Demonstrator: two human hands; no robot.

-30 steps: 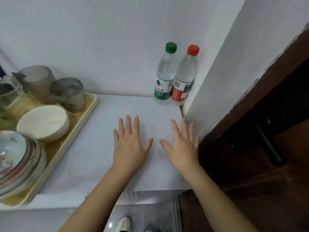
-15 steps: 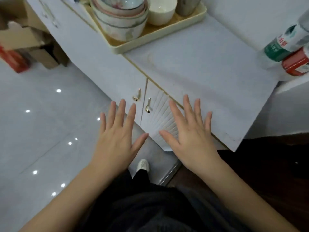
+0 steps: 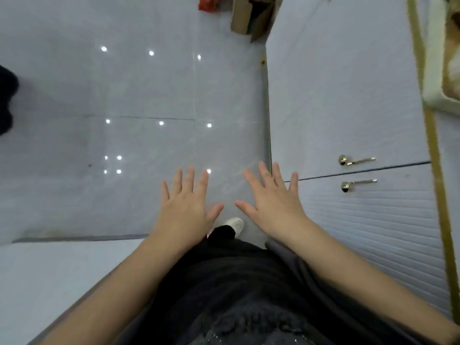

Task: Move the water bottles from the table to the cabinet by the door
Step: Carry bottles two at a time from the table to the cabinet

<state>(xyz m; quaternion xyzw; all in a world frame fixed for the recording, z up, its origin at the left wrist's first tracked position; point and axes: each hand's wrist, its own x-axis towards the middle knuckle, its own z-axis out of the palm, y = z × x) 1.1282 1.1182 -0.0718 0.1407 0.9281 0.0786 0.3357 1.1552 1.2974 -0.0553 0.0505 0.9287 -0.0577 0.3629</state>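
My arms are bare, no sleeves or rings on my left hand (image 3: 185, 210) or right hand (image 3: 273, 207). I wear dark clothing (image 3: 236, 282) and a white shoe (image 3: 235, 224).

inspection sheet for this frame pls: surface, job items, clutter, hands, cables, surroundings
Surface: only a strip of the white cabinet top shows at the right edge, with the corner of a cream tray on it.
Job's things: no water bottles in view.
Clutter: cardboard box and a red item on the floor by the cabinet.
Grippers: left hand and right hand both open, fingers spread, holding nothing.
Cables: nothing seen.
Surroundings: glossy grey tile floor with light reflections; white cabinet doors closed, two gold handles; white shoe below the hands.
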